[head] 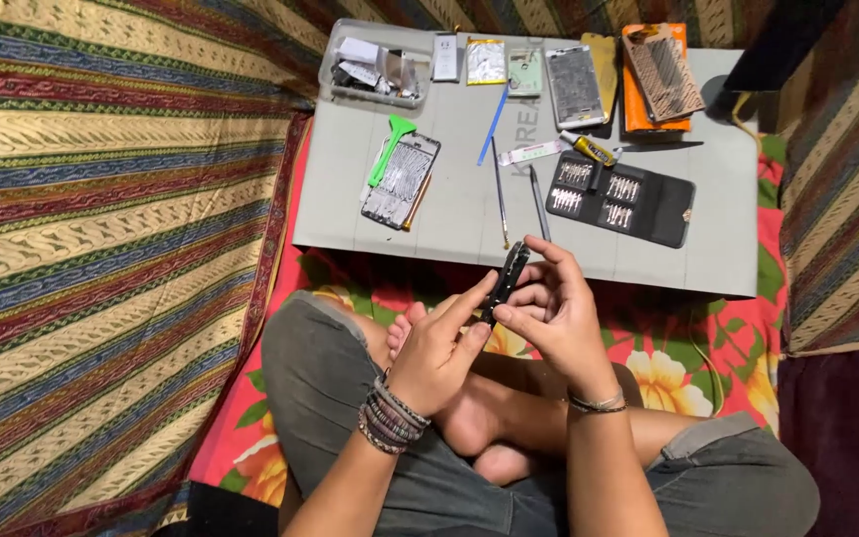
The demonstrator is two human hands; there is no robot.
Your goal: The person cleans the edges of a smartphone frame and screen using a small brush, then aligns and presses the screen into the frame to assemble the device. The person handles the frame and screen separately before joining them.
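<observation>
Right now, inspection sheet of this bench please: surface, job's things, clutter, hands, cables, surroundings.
Surface: grey work mat laid on floral cloth.
Job's things: dark slim phone part held edge-on above the lap.
Clutter: green pry tool, phone frame, open bit case, glue tube, clear parts box, orange pad.
Hands: left hand and right hand both pinch the part.
Cables: nothing seen.
Surroundings: striped fabric on both sides; person sits cross-legged.
</observation>
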